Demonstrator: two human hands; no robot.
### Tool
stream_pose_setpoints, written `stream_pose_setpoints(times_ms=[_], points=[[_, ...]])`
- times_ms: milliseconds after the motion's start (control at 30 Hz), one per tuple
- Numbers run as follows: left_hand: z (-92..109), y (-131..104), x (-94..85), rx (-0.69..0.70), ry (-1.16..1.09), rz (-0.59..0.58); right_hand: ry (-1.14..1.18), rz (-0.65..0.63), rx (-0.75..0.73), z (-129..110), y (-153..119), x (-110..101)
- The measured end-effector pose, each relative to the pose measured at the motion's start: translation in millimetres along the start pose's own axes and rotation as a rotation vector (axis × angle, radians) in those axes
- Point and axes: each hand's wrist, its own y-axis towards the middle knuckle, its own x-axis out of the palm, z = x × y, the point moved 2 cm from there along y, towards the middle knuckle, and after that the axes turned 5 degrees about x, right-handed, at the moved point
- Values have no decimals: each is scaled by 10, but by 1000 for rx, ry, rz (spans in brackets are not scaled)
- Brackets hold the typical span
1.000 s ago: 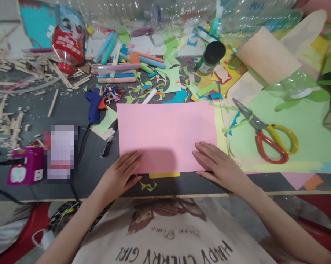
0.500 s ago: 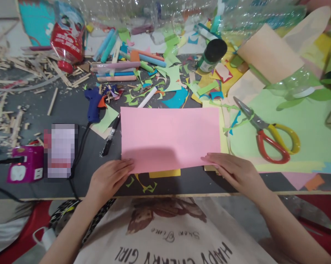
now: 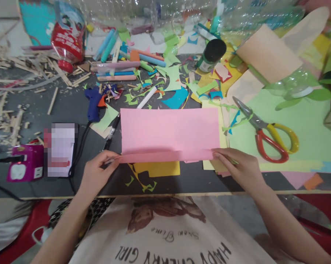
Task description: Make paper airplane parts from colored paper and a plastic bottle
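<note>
A sheet of pink paper [image 3: 169, 130] lies in front of me, its near edge turned up into a narrow strip along the long side. My left hand [image 3: 100, 167] pinches the left end of that strip between thumb and fingers. At the other end my right hand [image 3: 236, 165] pinches the right corner of the strip. Yellow paper [image 3: 160, 169] shows from under the near edge. A black marker [image 3: 110, 135] lies just left of the sheet, partly hidden near the left hand.
Scissors [image 3: 264, 126] with red and yellow handles lie at the right on light green paper [image 3: 313, 128]. A blue glue gun [image 3: 94, 104] and a phone [image 3: 62, 150] are at the left. Paper scraps, pens and a dark-capped bottle [image 3: 212, 55] crowd the back. Wood sticks litter the far left.
The near edge of the pink paper has been lifted and turned over away from me. Both hands have moved slightly up and outward with it, uncovering more yellow paper.
</note>
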Motion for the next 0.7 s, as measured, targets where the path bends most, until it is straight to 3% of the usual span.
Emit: stream_pose_setpoints(times_ms=[133,233,333,400,467,600,700], points=[[67,71,68,61,99,67,-136,178,-24,-101,134,20],[160,124,129,120,218,83,-263,266,-215,-266,206,54],[193,166,187,106,314,107,-279,100,-403,-404,254,174],[176,187,219,105,381,136,-293,-54,-429,-443,292,281],[164,191,246,205,467,177,-310,-152,-412,-445,331,373],[217,96,332,531,617,180,-346,-169,-413,-419,376,462],[302,-33,432,655,592,112,-348,-178,-408,-409,377,471]])
